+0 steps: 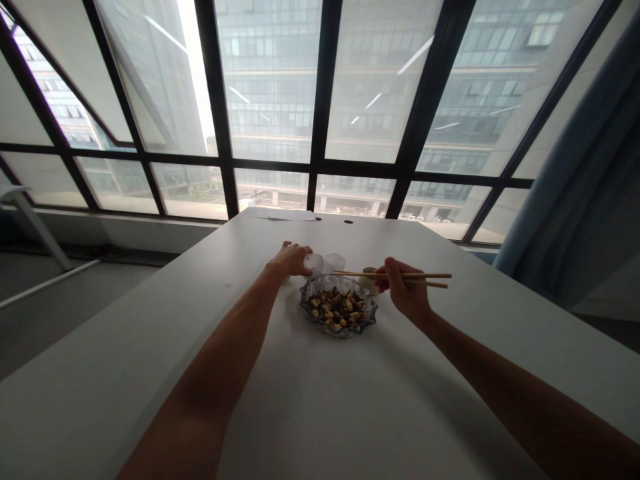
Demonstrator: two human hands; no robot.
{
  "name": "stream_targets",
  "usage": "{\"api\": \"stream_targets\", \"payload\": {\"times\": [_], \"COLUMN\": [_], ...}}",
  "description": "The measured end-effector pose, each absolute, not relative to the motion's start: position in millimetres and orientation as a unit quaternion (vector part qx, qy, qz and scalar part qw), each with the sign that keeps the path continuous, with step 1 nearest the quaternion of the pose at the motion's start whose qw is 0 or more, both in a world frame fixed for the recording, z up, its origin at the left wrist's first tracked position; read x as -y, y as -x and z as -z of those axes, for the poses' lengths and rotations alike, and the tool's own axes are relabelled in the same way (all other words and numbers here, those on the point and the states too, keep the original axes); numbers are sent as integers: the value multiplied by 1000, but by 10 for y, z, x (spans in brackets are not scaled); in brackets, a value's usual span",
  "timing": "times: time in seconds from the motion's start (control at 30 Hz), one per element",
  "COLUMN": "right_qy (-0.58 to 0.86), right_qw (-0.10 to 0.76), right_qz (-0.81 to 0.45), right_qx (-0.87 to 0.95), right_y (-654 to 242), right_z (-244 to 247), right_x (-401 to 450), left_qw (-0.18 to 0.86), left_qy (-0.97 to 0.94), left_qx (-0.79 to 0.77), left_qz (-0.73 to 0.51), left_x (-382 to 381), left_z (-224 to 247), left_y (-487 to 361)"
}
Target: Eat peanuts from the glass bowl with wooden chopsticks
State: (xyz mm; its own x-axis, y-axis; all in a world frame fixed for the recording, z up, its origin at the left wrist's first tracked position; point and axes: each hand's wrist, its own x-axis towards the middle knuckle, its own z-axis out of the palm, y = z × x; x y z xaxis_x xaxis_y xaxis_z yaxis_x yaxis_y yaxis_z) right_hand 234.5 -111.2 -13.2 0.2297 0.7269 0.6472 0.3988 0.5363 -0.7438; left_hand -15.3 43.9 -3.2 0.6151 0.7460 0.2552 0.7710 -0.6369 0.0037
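Note:
My left hand (291, 259) reaches over the far left of the bowl, its thumb and fingers closed around a small translucent container (314, 263). A second translucent piece (334, 262), perhaps its lid, stands close beside it. In my right hand (404, 288) is a pair of wooden chopsticks (430, 276). Their tips point left, above the far rim of a clear glass bowl (305, 313) with a wavy edge. Pale and dark nuts or seeds (337, 308) lie inside the bowl. A small jar (368, 283) is partly hidden behind my right fingers.
All of this stands on a long white table (310, 400). Papers (280, 214) lie at its far end, near two dark round holes. Windows rise beyond it, a blue curtain (565, 180) hangs at right, and a white table leg (43, 230) shows at left.

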Motion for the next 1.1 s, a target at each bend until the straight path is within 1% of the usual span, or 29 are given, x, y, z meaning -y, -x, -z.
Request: {"api": "stream_targets", "payload": {"times": [0.13, 0.23, 0.4, 0.57, 0.63, 0.73, 0.9, 1.0, 1.1], "right_qy": [486, 489, 477, 477, 481, 471, 439, 439, 445], "right_qw": [572, 539, 508, 491, 479, 458, 404, 406, 438], "right_qz": [-110, -82, -18, 26, 26, 17, 8, 14, 11], "right_qx": [651, 681, 717, 728, 734, 754, 802, 802, 781], "right_y": [-2456, -2441, -2352, -2308, -2302, -2299, -2304, -2320, -2343], "right_z": [286, 365, 393, 419, 424, 406, 343, 350, 395], "right_x": [1294, 1351, 1394, 1433, 1443, 1451, 1447, 1442, 1442], "left_qw": [40, 34, 74, 89, 74, 15, -72, -95, -103], "left_qy": [889, 883, 860, 805, 774, 732, 701, 695, 700], "left_qx": [447, 456, 463, 495, 521, 561, 591, 604, 600], "left_qz": [93, 106, 202, 315, 352, 387, 392, 378, 374], "left_x": [-481, -481, -317, -104, -80, -107, -165, -166, -156], "left_z": [105, 154, 287, 600, 730, 849, 865, 847, 833], "left_y": [177, 228, 408, 670, 745, 791, 784, 786, 785]}}
